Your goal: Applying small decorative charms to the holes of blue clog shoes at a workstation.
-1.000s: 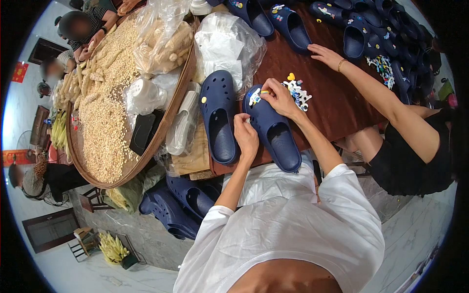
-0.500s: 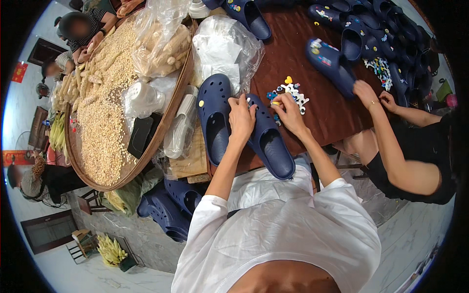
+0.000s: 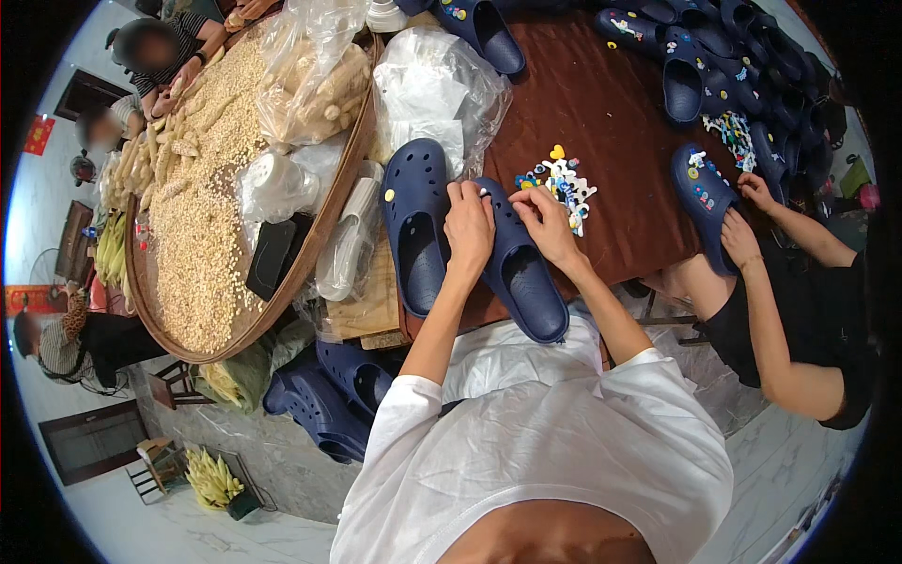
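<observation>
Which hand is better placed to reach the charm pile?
Likely the right hand: it is close beside the charm pile, while the left hand is farther off, across the navy clog.

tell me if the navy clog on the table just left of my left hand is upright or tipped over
Upright: the navy clog has its hole-dotted toe and foot opening both facing up.

Worktop [image 3: 611,197] red-brown. Floor [image 3: 291,470] grey, veined. Wall [image 3: 47,188] pale at left, red poster [image 3: 38,136] on it. Dark-framed panel [image 3: 96,442] lower left, door or window unclear. Wooden stool [image 3: 175,388] on floor, chair [image 3: 153,470] nearby.
</observation>
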A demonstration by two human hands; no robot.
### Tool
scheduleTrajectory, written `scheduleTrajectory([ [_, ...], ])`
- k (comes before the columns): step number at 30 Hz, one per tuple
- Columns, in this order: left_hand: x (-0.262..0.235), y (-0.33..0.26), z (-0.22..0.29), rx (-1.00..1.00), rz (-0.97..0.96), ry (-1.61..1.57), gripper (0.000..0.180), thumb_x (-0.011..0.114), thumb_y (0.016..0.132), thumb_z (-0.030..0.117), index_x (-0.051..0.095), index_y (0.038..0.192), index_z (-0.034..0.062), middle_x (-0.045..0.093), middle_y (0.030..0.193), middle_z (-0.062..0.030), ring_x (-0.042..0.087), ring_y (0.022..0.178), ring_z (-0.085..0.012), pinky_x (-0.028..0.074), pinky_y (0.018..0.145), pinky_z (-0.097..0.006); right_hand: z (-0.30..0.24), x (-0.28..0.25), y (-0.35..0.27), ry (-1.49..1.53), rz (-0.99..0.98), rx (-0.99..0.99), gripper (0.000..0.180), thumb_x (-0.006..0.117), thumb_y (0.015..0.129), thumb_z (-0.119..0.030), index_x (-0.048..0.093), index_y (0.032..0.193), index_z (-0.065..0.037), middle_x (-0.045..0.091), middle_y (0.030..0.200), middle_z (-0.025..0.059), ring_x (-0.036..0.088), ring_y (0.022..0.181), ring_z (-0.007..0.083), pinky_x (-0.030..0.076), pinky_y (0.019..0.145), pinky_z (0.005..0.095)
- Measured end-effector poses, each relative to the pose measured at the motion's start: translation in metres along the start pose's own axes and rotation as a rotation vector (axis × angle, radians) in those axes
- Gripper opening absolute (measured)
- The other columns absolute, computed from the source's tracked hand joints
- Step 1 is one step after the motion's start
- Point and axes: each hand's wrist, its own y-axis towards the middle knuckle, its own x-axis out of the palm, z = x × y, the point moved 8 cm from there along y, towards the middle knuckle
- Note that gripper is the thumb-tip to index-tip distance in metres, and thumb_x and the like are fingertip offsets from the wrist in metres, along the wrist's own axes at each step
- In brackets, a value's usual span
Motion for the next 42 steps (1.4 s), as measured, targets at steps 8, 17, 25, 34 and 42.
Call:
scheduleTrajectory([
  [8, 0.0, -0.001, -0.008, -0.007, 0.069, -0.103, 0.017, 0.061, 0.096, 0.013, 0.05, 0.101, 0.0004, 0.051, 0.099, -0.0188, 0.062, 0.079, -0.041, 0.052, 0.065, -0.048, 0.03, 0.011, -0.002, 0.132, -0.022, 0.129, 0.014, 0.062, 0.096, -0.01, 0.067, 0.105, -0.001, 0.065, 0.099, 0.0081, 0.065, 0.083, 0.0165, 0.053, 0.071, 0.0292],
  [17, -0.012, 0.006, 0.012, 0.031, 0.075, -0.23, 0.017, 0.065, 0.096, 0.015, 0.055, 0.097, 0.001, 0.054, 0.092, -0.0163, 0.062, 0.078, -0.0366, 0.05, 0.065, -0.045, 0.038, 0.004, -0.009, 0.196, 0.006, 0.181, 0.022, 0.065, 0.096, -0.014, 0.065, 0.114, -0.001, 0.065, 0.105, 0.0081, 0.065, 0.087, 0.0149, 0.054, 0.072, 0.0277],
  [25, 0.029, 0.025, 0.025, -0.119, -0.137, -0.478, 0.026, 0.066, 0.094, 0.026, 0.064, 0.099, 0.0007, 0.071, 0.085, -0.0145, 0.069, 0.076, -0.0222, 0.053, 0.068, -0.035, 0.017, 0.001, 0.002, 0.43, -0.152, 0.127, 0.055, 0.064, 0.091, 0.001, 0.044, 0.142, -0.005, 0.055, 0.128, 0.0078, 0.063, 0.095, 0.0119, 0.055, 0.072, 0.0232],
  [34, 0.038, 0.004, 0.075, 0.033, -0.289, -0.309, 0.055, 0.058, 0.096, 0.028, 0.043, 0.138, -0.0049, 0.066, 0.109, -0.0264, 0.062, 0.102, -0.0449, 0.049, 0.088, -0.051, 0.068, 0.003, -0.018, 0.877, -0.101, 0.509, 0.031, 0.056, 0.103, -0.015, 0.05, 0.132, -0.009, 0.063, 0.12, 0.0034, 0.061, 0.106, 0.0107, 0.053, 0.082, 0.0271],
  [42, -0.013, -0.013, 0.092, 0.198, -0.13, -0.121, 0.052, 0.068, 0.089, 0.03, 0.056, 0.13, -0.0008, 0.057, 0.124, -0.0225, 0.056, 0.104, -0.0381, 0.046, 0.086, -0.046, 0.116, -0.059, -0.008, 0.499, 0.191, 0.462, 0.05, 0.063, 0.095, -0.004, 0.043, 0.141, 0.002, 0.06, 0.127, 0.0144, 0.063, 0.104, 0.0171, 0.055, 0.083, 0.027],
])
